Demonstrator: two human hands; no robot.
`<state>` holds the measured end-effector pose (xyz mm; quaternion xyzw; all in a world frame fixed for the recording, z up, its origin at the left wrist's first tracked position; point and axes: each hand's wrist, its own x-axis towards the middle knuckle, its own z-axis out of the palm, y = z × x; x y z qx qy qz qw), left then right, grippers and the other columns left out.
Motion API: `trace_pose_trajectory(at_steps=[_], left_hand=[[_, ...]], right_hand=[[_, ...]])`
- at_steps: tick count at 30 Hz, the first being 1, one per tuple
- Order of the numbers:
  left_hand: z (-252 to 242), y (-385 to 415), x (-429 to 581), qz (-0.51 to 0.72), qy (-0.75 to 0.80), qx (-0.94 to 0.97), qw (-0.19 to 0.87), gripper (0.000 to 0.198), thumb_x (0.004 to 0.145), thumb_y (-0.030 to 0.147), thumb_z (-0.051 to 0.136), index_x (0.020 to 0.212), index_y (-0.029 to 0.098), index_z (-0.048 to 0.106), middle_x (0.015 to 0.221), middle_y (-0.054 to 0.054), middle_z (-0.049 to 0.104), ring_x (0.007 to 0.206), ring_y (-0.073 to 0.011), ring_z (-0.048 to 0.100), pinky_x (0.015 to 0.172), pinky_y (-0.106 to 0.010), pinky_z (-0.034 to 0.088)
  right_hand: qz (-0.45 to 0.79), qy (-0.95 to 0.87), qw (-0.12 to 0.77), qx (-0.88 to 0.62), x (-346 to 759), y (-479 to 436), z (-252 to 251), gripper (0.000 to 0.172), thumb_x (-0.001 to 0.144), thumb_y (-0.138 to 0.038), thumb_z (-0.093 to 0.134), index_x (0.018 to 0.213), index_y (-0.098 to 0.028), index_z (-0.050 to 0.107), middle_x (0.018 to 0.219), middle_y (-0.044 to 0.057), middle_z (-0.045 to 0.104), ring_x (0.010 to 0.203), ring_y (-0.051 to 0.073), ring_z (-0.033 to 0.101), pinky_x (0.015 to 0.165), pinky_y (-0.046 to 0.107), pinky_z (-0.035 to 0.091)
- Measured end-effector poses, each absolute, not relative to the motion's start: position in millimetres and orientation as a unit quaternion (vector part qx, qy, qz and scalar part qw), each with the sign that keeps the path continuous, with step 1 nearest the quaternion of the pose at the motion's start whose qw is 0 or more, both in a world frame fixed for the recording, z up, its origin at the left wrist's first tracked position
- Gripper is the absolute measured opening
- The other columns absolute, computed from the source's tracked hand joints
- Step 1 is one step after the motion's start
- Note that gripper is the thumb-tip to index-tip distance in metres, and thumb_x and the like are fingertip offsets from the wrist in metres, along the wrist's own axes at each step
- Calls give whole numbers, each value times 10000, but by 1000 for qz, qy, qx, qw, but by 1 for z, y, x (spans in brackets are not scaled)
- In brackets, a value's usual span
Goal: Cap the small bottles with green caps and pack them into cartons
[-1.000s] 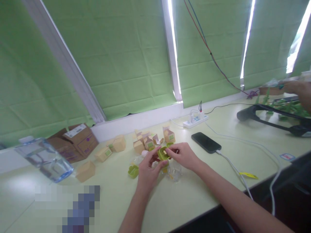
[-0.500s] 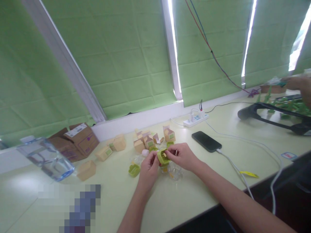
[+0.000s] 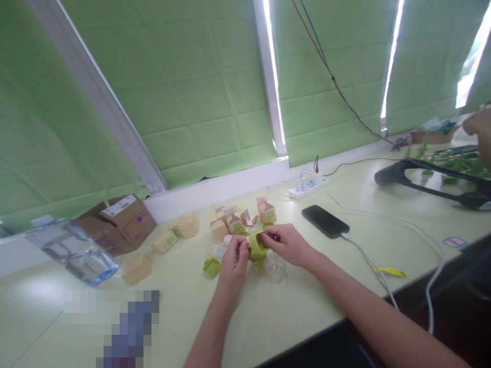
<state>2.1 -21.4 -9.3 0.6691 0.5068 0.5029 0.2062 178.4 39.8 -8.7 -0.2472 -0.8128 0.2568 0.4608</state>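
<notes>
Between my two hands, just above the table, is a small olive-green plastic cup-like piece (image 3: 258, 246). My left hand (image 3: 235, 258) pinches its left side with thumb and fingers. On its right side my right hand (image 3: 287, 243) has its fingertips closed at the rim. Under and beside it lie clear plastic pieces (image 3: 276, 268). Another green piece, shaped like a flower (image 3: 211, 267), rests left of my left hand. Behind my hands stand several small opened cardboard boxes (image 3: 233, 221). The far side of the held piece is hidden.
To the left are a large water bottle (image 3: 72, 250), a brown carton (image 3: 123, 222) and more small boxes (image 3: 137, 269). A phone (image 3: 326, 221) on a white cable and a power strip (image 3: 309, 188) lie to the right. Another person's hand (image 3: 479, 128) is at the far right.
The green piece has been turned in my fingers, so its outer side now shows more than its inside. Both hands stay in nearly the same place. The other person's hand has shifted slightly.
</notes>
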Motion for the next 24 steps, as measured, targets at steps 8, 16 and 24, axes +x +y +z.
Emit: trace_pose_trajectory(at_steps=[8, 16, 24], left_hand=[[-13, -20, -4, 519, 502, 662, 202, 274, 960, 418, 455, 857, 184, 554, 693, 29, 473, 617, -116, 437, 602, -238, 368], [-8, -28, 4, 489, 485, 717, 108, 487, 852, 354, 656, 1303, 239, 512, 1233, -92, 595, 949, -191, 583, 766, -299, 473], [-9, -29, 6, 464, 541, 701, 35, 438, 830, 295, 661, 1250, 234, 550, 1158, -70, 651, 889, -192, 595, 777, -320, 476]], right_hand=[[258, -807, 455, -274, 180, 42, -10, 352, 927, -320, 504, 613, -167, 545, 549, -43, 473, 529, 88, 406, 523, 216, 292], [235, -805, 452, -305, 177, 44, -14, 352, 910, -322, 537, 605, -160, 603, 547, -34, 534, 517, 89, 439, 524, 220, 308], [270, -770, 478, -327, 183, 48, -9, 416, 958, -412, 464, 734, -157, 706, 618, -1, 643, 552, 109, 522, 544, 220, 355]])
